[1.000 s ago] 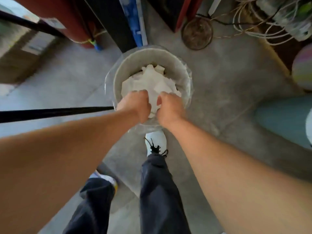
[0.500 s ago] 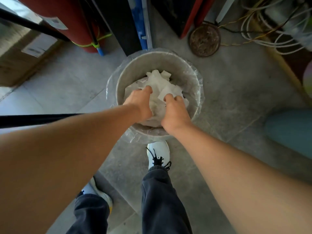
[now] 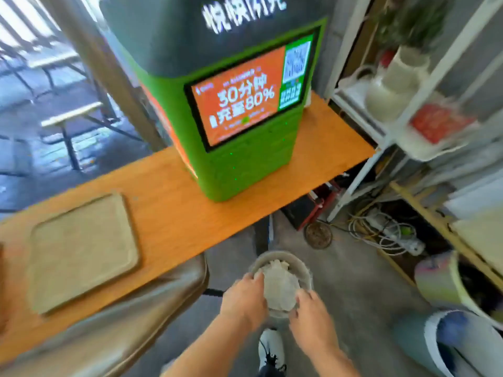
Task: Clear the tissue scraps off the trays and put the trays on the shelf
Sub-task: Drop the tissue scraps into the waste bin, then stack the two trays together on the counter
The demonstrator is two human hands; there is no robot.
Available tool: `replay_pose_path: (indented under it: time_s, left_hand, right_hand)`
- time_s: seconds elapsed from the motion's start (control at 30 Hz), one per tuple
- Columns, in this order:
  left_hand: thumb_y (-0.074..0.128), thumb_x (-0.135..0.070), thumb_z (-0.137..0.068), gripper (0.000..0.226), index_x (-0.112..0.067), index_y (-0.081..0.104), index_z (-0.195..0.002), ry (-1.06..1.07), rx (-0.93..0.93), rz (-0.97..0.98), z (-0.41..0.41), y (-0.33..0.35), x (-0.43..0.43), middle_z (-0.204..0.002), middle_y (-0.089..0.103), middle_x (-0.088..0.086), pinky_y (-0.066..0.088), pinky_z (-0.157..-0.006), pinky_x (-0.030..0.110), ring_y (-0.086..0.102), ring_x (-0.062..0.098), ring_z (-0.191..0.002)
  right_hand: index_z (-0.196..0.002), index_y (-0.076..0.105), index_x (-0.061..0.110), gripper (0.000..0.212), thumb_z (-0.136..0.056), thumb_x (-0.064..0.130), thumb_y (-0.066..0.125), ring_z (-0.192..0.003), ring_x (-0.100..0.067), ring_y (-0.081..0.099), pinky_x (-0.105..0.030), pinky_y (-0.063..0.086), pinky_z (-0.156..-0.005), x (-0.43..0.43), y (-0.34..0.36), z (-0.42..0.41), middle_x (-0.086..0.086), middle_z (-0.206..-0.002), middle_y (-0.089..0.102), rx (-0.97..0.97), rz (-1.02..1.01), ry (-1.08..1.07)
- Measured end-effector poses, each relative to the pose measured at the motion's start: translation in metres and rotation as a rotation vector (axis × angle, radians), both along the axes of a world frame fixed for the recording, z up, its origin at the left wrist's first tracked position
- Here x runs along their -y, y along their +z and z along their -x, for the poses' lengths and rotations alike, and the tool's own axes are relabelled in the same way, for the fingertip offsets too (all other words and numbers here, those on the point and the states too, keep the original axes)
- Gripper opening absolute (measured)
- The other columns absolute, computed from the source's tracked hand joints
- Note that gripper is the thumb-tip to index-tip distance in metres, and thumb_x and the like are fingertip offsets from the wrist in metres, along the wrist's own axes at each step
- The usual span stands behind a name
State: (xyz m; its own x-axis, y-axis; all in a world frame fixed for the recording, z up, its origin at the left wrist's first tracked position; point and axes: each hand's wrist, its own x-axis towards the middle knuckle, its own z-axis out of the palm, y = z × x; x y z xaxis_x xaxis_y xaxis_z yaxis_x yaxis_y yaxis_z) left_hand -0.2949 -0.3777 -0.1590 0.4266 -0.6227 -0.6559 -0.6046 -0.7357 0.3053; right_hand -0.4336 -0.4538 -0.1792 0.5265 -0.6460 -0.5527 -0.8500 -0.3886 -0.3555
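Head camera view, wide and somewhat motion-blurred, looks down at a person standing over a small round grey waste bin with a clear plastic liner [image 3: 304, 270] on a concrete floor. Both bare hands reach down at the bin: the left hand [image 3: 243, 300] rests at its near left rim, the right hand [image 3: 313, 312] at its near right rim, fingers loosely spread and turned down toward the crumpled white tissue scraps [image 3: 279, 284] heaped inside. Whether either hand grips any tissue cannot be told; neither seems to hold anything clear of the pile. To the left, a flat rectangular beige tray with rounded corners [image 3: 81, 251] lies on a long orange-brown wooden counter [image 3: 168, 213], its surface apparently free of scraps. A second, shinier tray-like edge [image 3: 152, 292] shows below the counter's near side, too blurred to identify surely. A tall green and black charging kiosk with an orange screen [image 3: 239, 110] stands on the counter, and a white metal shelf unit [image 3: 394, 123] holding a pale jug and dishes stands at right. The scrap-clearing step looks close to finished. Next, judging from this, the hands need to withdraw from the bin, take the beige tray by its edges and carry it level to the shelf.
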Motion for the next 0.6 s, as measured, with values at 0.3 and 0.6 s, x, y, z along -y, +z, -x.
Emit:
replay_pose_path:
  time_s: [0.3,0.6]
  left_hand:
    - [0.057,-0.027,-0.087,0.027,-0.012,0.049,-0.108,0.098,0.235,0.298,-0.045,0.180,-0.108,-0.111,0.057,0.012,0.043,-0.069,0.042,0.060,0.038,-0.103]
    - [0.049,-0.017,-0.089,0.015,-0.015,0.054,-0.103,0.339,0.329,0.314,-0.156,0.215,-0.265,-0.108,0.061,0.011,0.050,-0.074,0.042,0.062,0.035,-0.097]
  right_hand:
    - [-0.094,0.056,0.015,0.008,-0.091,0.020,0.049,-0.080,-0.027,0.052,-0.033,0.037,-0.065,-0.106,0.179,-0.091,-0.005,-0.099,0.053,0.128,0.147,0.100]
    - [-0.093,0.053,0.015,0.007,-0.092,0.017,0.047,-0.083,-0.025,0.050,-0.034,0.040,-0.066,-0.202,0.235,-0.200,-0.002,-0.096,0.048,0.220,0.219,0.269]
